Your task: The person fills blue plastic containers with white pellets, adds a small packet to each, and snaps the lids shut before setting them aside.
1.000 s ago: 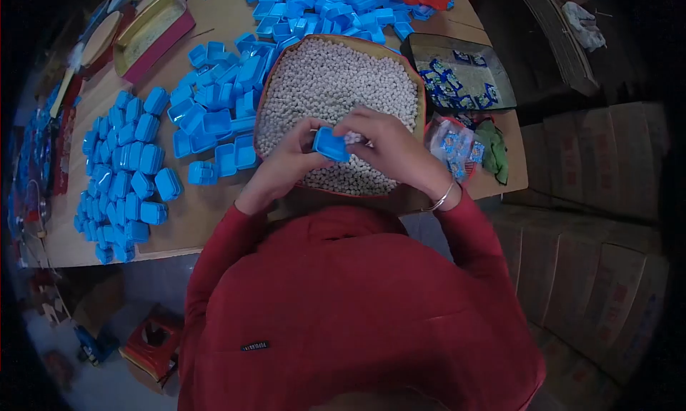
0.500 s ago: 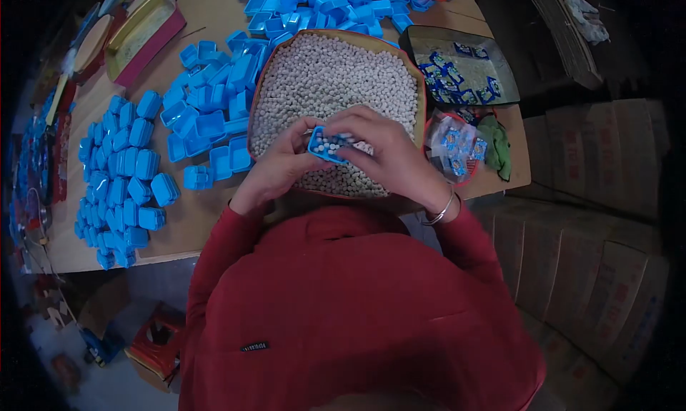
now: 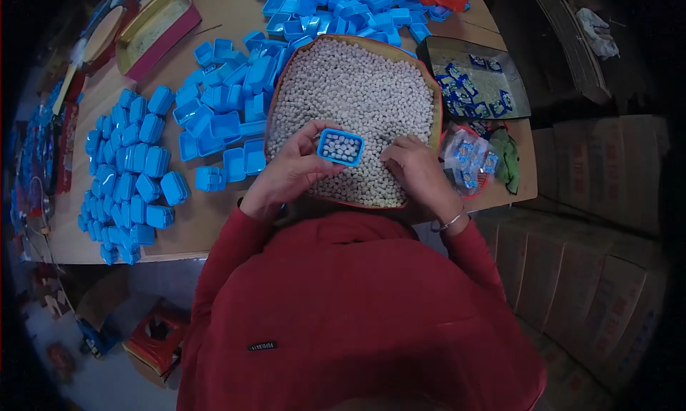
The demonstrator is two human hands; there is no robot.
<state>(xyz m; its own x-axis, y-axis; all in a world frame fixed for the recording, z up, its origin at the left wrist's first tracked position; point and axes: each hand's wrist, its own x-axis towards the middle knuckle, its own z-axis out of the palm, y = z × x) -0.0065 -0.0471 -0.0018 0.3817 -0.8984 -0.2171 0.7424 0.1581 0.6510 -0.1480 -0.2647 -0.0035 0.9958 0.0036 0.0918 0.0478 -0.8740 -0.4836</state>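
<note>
Left hand [image 3: 289, 172]: closed on a small blue box [image 3: 340, 147], thumb and fingers pinching its near and left edges, held open-side up just above the pellets.
Right hand [image 3: 414, 169]: lies palm down on the pellets just right of the box; its fingers curl, and whether they pinch any pellets I cannot tell from this angle.
Surface [image 3: 214, 218]: pale board that carries everything, its front edge against the person's red top.
Tray [image 3: 427, 89]: large, brown-rimmed, heaped with pale round pellets [image 3: 357, 82]; both hands work at its near end.
Closed boxes [image 3: 128, 168]: a blue heap at the left of the surface, lids shut.
Open boxes [image 3: 221, 118]: a looser heap between that one and the tray, empty as far as shows.
Dark tray [image 3: 471, 79]: right of the pellet tray, with small blue-printed packets in it.
Box, handling: light, thin, stiff plastic, probably smooth; filled level with loose pellets, so it will spill if tipped. Best held level by two opposite rims, as it is here, without squeezing the walls in.
</note>
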